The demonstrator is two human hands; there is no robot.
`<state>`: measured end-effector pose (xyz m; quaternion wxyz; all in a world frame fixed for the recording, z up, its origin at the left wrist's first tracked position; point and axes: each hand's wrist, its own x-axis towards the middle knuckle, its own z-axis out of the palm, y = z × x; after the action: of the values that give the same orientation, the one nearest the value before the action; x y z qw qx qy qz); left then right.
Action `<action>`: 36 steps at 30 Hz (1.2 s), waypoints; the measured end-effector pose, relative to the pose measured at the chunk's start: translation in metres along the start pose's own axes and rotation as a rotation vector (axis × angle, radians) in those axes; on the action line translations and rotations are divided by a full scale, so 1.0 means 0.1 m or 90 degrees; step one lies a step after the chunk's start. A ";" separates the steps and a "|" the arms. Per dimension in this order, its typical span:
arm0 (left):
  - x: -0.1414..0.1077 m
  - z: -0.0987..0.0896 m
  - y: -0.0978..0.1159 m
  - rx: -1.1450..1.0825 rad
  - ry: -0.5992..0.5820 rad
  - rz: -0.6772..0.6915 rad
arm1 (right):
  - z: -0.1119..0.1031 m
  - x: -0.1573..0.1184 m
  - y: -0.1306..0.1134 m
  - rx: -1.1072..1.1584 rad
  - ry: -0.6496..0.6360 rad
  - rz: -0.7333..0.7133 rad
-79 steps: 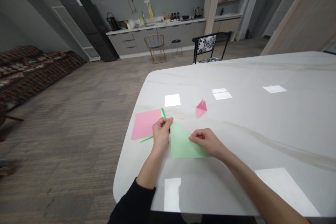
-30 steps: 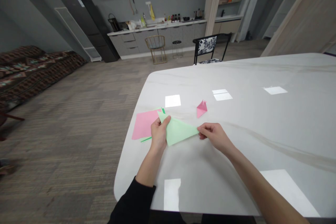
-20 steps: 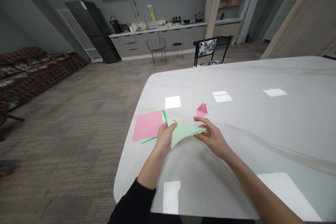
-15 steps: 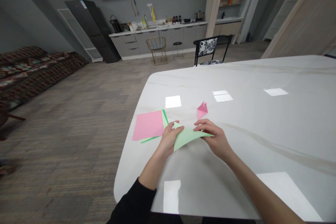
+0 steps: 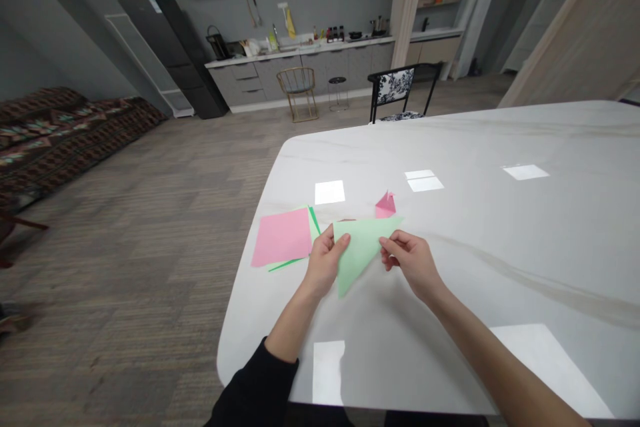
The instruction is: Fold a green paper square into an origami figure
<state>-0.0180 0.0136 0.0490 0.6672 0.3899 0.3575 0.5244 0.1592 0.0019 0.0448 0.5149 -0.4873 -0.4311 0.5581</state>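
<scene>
We look down on two bare hands holding a pale green paper triangle (image 5: 361,245) up between them, above a white marble tabletop (image 5: 450,340) with faint grey veins, one point of the sheet aimed down toward us. The left hand (image 5: 324,263), emerging from a black sleeve (image 5: 253,390), pinches the triangle's left side, its thumb lying across the front of the paper and its fingers curled behind. The right hand (image 5: 409,261) holds the opposite side, its thumb and fingertips (image 5: 387,245) pressed together on the paper's right edge. Just left of the left hand, a square pink sheet (image 5: 281,237) lies flat on a green sheet (image 5: 313,232), a darker green edge showing along the green sheet's border. A small folded pink paper figure (image 5: 385,205) stands on the tabletop near the triangle's top edge, and pale patches of reflected light mark the polished surface. Beyond the tabletop's far edge are a black chair with a black-and-white patterned back (image 5: 395,88), a gold-framed chair (image 5: 297,90) and a row of grey kitchen cabinets (image 5: 300,83). A patterned sofa (image 5: 55,121) runs along the left side of the carpeted floor (image 5: 150,213).
</scene>
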 end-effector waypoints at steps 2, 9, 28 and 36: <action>-0.01 0.00 -0.02 0.003 0.003 0.006 | 0.01 -0.01 0.00 -0.011 -0.004 0.006; -0.02 0.03 -0.04 -0.002 -0.023 0.002 | 0.05 -0.03 0.05 -0.043 -0.063 0.081; 0.00 -0.01 -0.15 0.080 -0.021 0.021 | 0.06 -0.03 0.11 0.006 -0.052 0.136; 0.01 -0.06 -0.15 0.122 -0.039 -0.025 | 0.02 0.01 0.07 0.058 0.036 0.105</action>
<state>-0.0166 0.0136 0.0324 0.6478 0.4604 0.3933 0.4623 0.1563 0.0019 0.0378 0.5007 -0.5129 -0.3491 0.6036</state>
